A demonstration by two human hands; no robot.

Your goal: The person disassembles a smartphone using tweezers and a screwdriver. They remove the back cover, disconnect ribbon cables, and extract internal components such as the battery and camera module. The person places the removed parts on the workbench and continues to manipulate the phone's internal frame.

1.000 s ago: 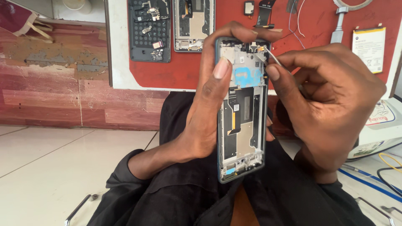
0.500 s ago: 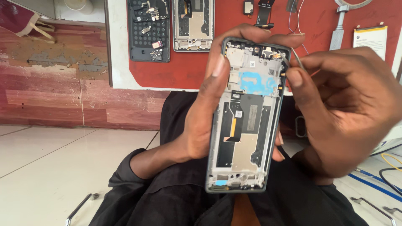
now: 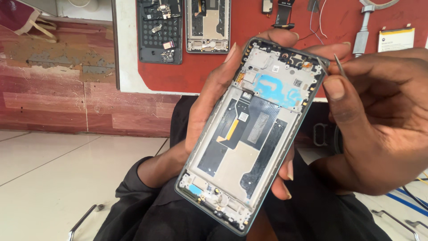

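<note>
The opened phone frame [image 3: 249, 138] is held up in front of the red mat [image 3: 249, 49] on the bench, tilted with its camera end toward the upper right, and all places below are given from this frame. The left hand [image 3: 214, 107] comes from behind it: its grip is closed around the frame, thumb pressed along the left edge, fingertips showing over the top edge and at the lower right edge. The right hand [image 3: 379, 129] stands just beside the upper right corner, its grip pinched shut on thin metal tweezers [image 3: 339, 66], thumb flat and pointing at the corner. I judge that the work is on a small part at this corner; to do it well, the left hand should keep the frame steady and the tweezers should come in low and gently, not scratching the blue film [image 3: 278, 91] nearby. Above the frame, on the mat, lie two other dismantled phone bodies [image 3: 183, 27] and a battery [image 3: 396, 39].
</note>
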